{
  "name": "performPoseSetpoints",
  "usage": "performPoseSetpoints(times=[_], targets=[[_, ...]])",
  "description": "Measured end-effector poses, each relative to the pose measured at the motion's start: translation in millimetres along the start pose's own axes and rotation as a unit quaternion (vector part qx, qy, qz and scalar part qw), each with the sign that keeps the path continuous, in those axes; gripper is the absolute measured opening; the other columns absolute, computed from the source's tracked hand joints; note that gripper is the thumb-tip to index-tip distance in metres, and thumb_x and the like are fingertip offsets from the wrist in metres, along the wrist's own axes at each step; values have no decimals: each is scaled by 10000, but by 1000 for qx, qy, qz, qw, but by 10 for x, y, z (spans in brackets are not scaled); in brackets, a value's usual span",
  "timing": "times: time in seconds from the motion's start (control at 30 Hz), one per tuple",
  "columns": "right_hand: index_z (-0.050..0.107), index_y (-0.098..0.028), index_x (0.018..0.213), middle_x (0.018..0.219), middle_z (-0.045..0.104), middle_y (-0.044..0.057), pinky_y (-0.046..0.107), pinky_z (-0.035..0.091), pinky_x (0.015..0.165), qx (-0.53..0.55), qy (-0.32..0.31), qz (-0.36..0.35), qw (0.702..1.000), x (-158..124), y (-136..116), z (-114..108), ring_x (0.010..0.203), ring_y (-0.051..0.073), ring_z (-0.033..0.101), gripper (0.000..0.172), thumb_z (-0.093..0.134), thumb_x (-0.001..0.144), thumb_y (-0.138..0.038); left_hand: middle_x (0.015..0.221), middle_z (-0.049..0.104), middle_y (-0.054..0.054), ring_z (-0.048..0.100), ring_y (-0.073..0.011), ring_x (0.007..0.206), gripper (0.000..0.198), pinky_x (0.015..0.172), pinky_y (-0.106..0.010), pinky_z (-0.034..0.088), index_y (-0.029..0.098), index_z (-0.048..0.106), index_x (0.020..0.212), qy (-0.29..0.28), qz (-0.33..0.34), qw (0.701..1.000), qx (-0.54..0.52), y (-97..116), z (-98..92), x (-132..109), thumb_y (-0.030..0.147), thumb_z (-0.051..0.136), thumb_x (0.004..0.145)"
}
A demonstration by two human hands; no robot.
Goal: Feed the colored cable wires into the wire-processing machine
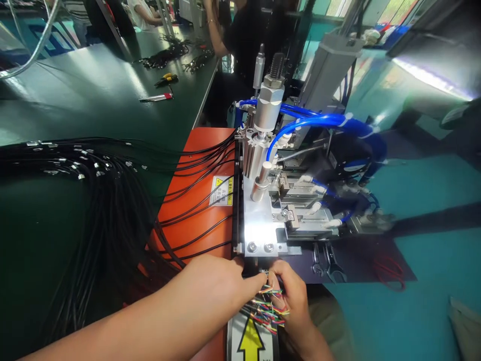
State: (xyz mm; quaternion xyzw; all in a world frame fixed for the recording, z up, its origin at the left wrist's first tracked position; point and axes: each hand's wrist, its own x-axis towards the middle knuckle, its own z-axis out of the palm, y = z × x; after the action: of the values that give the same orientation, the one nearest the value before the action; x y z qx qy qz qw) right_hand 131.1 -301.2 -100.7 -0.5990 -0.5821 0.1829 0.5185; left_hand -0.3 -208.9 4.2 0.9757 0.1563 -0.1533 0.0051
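My left hand (216,283) reaches in from the lower left, its fingers pinched on thin coloured wire ends (268,308) just below the front of a small pneumatic machine (263,220). My right hand (295,298) comes up from below, fingers curled round the same bunch of red, green and yellow stripped wires. Both hands meet at the machine's front slot (263,272). A thick bundle of black cables (112,210) fans out to the left across the orange machine cover (199,200).
Blue air hoses (319,120) loop over the machine. A dark green bench (93,85) holds a yellow-handled tool (167,78) and more cable piles. Another person (240,35) sits at the far end. A yellow arrow label (251,341) lies by my wrists.
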Motion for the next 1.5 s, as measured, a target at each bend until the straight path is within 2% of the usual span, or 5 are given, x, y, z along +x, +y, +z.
performPoseSetpoints(times=[0.27, 0.4, 0.6, 0.97, 1.5], targets=[[375, -200, 579, 504, 368, -64, 178, 304, 424, 11, -84, 116, 990, 171, -159, -144, 451, 80, 365, 202, 393, 773, -146, 819, 585, -74, 584, -186, 667, 386, 484, -241, 464, 203, 485, 1186, 223, -6, 974, -21, 0, 480, -330, 110, 218, 923], [409, -195, 605, 534, 414, -51, 187, 327, 462, 12, -92, 143, 985, 143, -139, -169, 488, 90, 403, 194, 399, 799, -185, 865, 579, -80, 570, -169, 739, 420, 580, -240, 488, 162, 507, 1153, 265, -13, 963, -46, -2, 494, -463, 111, 148, 940], [421, -199, 639, 562, 427, -43, 204, 331, 470, 7, -100, 135, 986, 107, -130, -184, 509, 101, 416, 205, 402, 842, -219, 756, 578, -38, 546, -140, 649, 405, 554, -207, 469, 171, 529, 1094, 253, -29, 965, -68, 9, 383, -442, 87, 166, 937], [408, -197, 766, 670, 419, -14, 240, 337, 519, -89, -66, -41, 993, 22, -149, -157, 581, 113, 417, 178, 344, 864, -63, 741, 573, -37, 551, -181, 608, 328, 471, -260, 449, 145, 476, 1148, 214, 24, 974, -65, -2, 399, -299, 44, 300, 891], [382, -211, 680, 606, 352, -41, 233, 269, 474, -156, -66, -77, 982, 69, -171, -178, 522, 103, 359, 214, 359, 829, -58, 816, 625, -1, 566, -154, 578, 412, 447, -222, 418, 288, 451, 1197, 105, 3, 993, -54, 27, 211, -174, 106, 514, 832]])
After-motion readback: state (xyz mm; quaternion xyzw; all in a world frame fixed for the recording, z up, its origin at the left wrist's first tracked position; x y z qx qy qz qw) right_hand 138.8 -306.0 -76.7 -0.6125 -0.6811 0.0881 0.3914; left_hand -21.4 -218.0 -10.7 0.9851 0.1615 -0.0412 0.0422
